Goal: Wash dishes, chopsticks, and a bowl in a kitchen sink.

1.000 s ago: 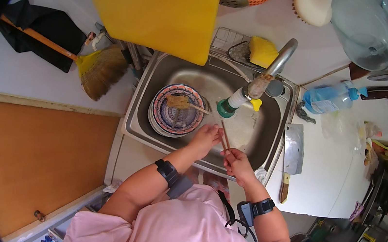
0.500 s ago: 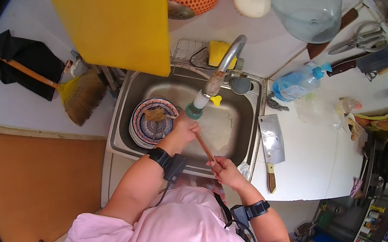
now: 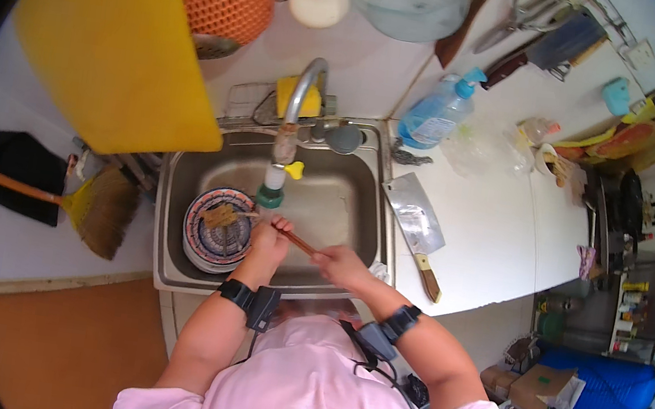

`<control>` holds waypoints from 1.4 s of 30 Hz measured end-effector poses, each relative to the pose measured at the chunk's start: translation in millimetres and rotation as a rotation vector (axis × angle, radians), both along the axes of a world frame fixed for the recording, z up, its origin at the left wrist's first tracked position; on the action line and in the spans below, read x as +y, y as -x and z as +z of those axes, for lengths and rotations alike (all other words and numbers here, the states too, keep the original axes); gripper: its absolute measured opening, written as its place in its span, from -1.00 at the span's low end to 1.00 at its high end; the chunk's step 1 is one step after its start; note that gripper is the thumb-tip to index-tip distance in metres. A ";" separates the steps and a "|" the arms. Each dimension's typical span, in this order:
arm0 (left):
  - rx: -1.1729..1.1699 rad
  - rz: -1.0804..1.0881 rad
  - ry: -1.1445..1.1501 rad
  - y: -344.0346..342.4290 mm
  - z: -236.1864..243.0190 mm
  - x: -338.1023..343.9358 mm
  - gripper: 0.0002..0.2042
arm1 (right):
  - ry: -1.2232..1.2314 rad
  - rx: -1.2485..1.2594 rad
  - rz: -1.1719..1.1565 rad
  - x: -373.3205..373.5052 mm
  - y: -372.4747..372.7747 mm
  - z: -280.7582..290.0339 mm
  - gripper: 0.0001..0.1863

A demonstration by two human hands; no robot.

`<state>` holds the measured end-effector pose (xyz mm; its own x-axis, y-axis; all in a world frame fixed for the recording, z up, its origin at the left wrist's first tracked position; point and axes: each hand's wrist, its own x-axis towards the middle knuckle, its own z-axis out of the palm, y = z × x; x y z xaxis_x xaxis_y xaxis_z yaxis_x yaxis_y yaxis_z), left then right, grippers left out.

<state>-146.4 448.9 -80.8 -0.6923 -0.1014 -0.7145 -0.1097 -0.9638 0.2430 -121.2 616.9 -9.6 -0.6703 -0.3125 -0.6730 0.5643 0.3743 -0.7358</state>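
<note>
Over the stainless steel sink (image 3: pixel 160 242), a thin bundle of reddish-brown chopsticks (image 3: pixel 299 241) slants between my two hands. My left hand (image 3: pixel 268 241) is wrapped round its far left end, just below the green nozzle (image 3: pixel 269 196) of the tap (image 3: pixel 300 106). My right hand (image 3: pixel 342 268) grips the near right end, fingers closed. How many sticks there are cannot be made out. To the left of my left hand, patterned dishes (image 3: pixel 190 228) are stacked in the basin, with a brownish scrubbing pad (image 3: pixel 219 216) lying in the top one.
On the white counter to the right lie a cleaver (image 3: pixel 417 215) and a blue soap bottle (image 3: pixel 435 119). A yellow board (image 3: pixel 117 44) and an orange strainer (image 3: pixel 226 1) hang at the back left. A broom (image 3: pixel 104 204) leans left of the sink.
The whole view has shifted, so the sink now sits lower and further left. Both hands still hold the chopsticks below the tap, and the bundle's slant is shallower.
</note>
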 end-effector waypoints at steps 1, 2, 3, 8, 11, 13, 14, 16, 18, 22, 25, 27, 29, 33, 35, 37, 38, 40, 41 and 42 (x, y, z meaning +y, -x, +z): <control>0.047 -0.046 -0.041 -1.0 0.8 4.6 -0.89 | -0.011 0.048 0.026 -6.5 3.6 -13.6 -0.78; 0.094 -0.090 -0.086 -1.4 -0.4 9.3 -0.89 | -0.028 0.096 0.052 -14.4 8.4 -26.9 -0.78; 0.086 -0.148 -0.044 -2.4 2.0 10.8 -0.89 | -0.042 0.210 0.053 -25.3 12.8 -28.1 -0.77; 0.228 -0.266 0.147 6.8 -10.5 -15.5 -0.88 | 0.052 -0.008 -0.106 -44.7 31.5 -16.1 -0.81; 0.127 -0.222 0.172 10.9 10.7 -24.7 -0.87 | 0.263 0.034 -0.292 -45.8 30.3 -30.2 -0.86; 0.110 -0.196 0.138 3.3 -5.2 -34.8 -0.79 | 0.344 0.054 -0.513 -48.4 33.6 -54.8 -0.87; 0.105 -0.175 0.112 -3.1 -18.5 -46.1 -0.72 | 0.485 -0.020 -0.627 -45.5 34.6 -64.3 -0.90; 0.298 -0.153 0.157 -13.9 -63.3 -64.4 -0.75 | 0.483 -0.145 -0.761 -50.3 39.4 -55.4 -0.88; 0.086 -0.018 0.181 -13.4 -17.8 -53.0 -0.85 | 0.493 -0.244 -0.755 -51.1 41.9 -55.7 -0.88; -0.010 0.074 0.038 -21.2 2.2 -75.6 -0.90 | 0.551 -0.271 -0.701 -83.9 36.0 -64.1 -0.87; -0.038 0.085 0.074 -26.5 5.2 -89.0 -0.87 | 0.600 -0.239 -0.640 -103.1 33.6 -59.0 -0.86; -0.030 0.069 0.103 -28.7 4.6 -94.6 -0.86 | 0.602 -0.209 -0.602 -109.7 34.0 -52.6 -0.86; -0.030 0.054 0.100 -29.8 2.2 -97.6 -0.86 | 0.640 -0.069 -0.509 -112.6 34.0 -46.0 -0.89; -0.002 0.041 0.085 -27.3 1.4 -87.4 -0.86 | 0.535 0.030 -0.435 -100.7 36.0 -28.3 -0.89; 0.023 0.019 0.060 -23.5 -2.1 -78.0 -0.85 | 0.527 0.065 -0.451 -88.9 35.9 -22.4 -0.87; 0.039 0.000 0.035 -17.2 -3.4 -61.8 -0.84 | 0.511 0.107 -0.468 -76.7 33.6 -16.4 -0.85; 0.046 0.000 0.027 -15.4 -3.3 -54.2 -0.84 | 0.502 0.142 -0.489 -71.6 32.1 -13.1 -0.84; 0.125 -0.039 -0.058 -11.0 1.0 -39.5 -0.82 | 0.463 0.204 -0.500 -63.1 30.3 -7.7 -0.83; 0.146 -0.113 -0.023 -10.1 3.9 -31.8 -0.81 | 0.430 0.258 -0.511 -59.1 29.3 -4.5 -0.82; 0.147 -0.113 -0.027 -9.5 9.4 -27.9 -0.81 | 0.425 0.259 -0.510 -57.6 26.9 -2.9 -0.82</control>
